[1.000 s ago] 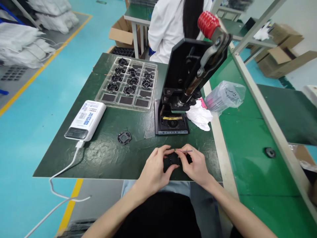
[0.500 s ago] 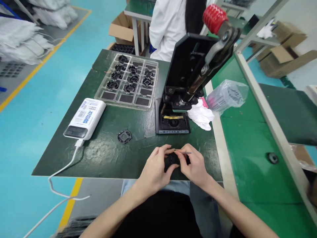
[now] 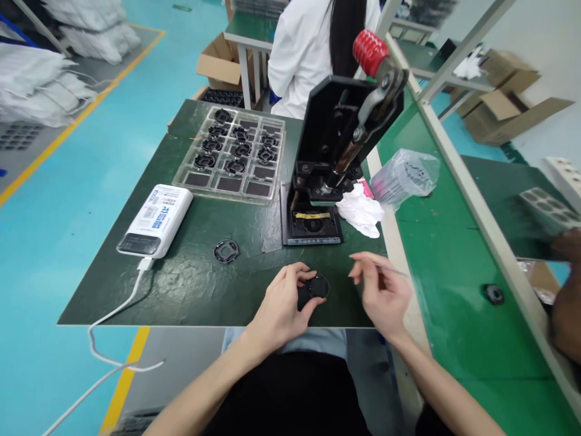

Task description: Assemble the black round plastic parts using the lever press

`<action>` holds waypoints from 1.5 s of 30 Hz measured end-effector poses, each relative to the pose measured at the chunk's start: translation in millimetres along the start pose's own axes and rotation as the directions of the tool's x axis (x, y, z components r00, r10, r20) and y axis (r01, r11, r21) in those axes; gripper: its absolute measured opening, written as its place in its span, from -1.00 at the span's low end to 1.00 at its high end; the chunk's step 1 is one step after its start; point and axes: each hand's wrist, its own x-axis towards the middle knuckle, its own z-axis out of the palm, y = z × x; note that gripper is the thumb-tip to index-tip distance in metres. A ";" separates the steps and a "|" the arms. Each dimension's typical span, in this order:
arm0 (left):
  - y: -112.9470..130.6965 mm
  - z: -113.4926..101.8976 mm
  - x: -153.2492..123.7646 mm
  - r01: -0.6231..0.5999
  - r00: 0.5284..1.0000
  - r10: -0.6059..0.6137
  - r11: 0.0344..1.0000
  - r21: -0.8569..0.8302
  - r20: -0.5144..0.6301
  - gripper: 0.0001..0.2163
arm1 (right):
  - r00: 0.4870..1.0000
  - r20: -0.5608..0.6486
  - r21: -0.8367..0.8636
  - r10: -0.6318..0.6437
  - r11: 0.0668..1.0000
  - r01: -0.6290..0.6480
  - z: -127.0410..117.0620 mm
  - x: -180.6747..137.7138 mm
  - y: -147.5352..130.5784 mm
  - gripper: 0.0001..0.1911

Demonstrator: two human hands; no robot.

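My left hand grips a round black part by its rim, fingers above and thumb below, just over the near edge of the green table. To its right, apart from it, my right hand pinches a thin greyish stick that points out to the right. A flat black ring-shaped part lies on the table to the left. Ahead of my hands stands a black hand press with a red handle grip, its base carrying a yellow strip.
A clear tray with several black ring parts sits at the back left. A white power bank with a cable lies left. Beside the press are a white cloth and a plastic-wrapped bundle. A person in white sits beyond.
My right hand has moved away from the black part to the right, with the stick still in its fingers. My left hand keeps its hold, and the part's round face now shows.
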 end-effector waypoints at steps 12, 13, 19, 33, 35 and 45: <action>1.7 3.0 -2.5 -0.016 1.000 0.016 1.000 0.003 -0.024 -0.42 | 0.947 0.155 -0.069 -0.282 0.953 0.295 -7.9 -7.8 -0.1 -0.38; 1.7 3.0 -2.6 -0.017 1.000 0.017 1.000 0.005 -0.025 -0.42 | 0.951 0.147 -0.037 -0.273 0.959 0.281 -4.5 -8.6 -0.2 -0.38; 2.1 2.0 -2.8 -0.014 1.000 0.014 1.000 0.008 -0.028 -0.41 | 0.937 0.113 0.016 -0.330 0.944 0.330 6.6 -10.9 -0.5 -0.36; 2.8 1.4 -3.2 -0.003 1.000 0.003 1.000 -0.012 -0.020 -0.44 | 0.910 0.114 -0.039 -0.399 0.913 0.406 8.9 -8.4 2.0 -0.34; 2.8 1.3 -3.1 0.000 1.000 0.000 1.000 -0.014 -0.015 -0.44 | 0.915 0.098 -0.040 -0.390 0.918 0.396 7.7 -7.5 1.6 -0.35; 3.9 -0.5 -2.9 -0.005 1.000 0.005 1.000 -0.003 -0.011 -0.46 | 0.964 0.058 0.035 -0.258 0.966 0.256 15.4 -19.2 7.9 -0.36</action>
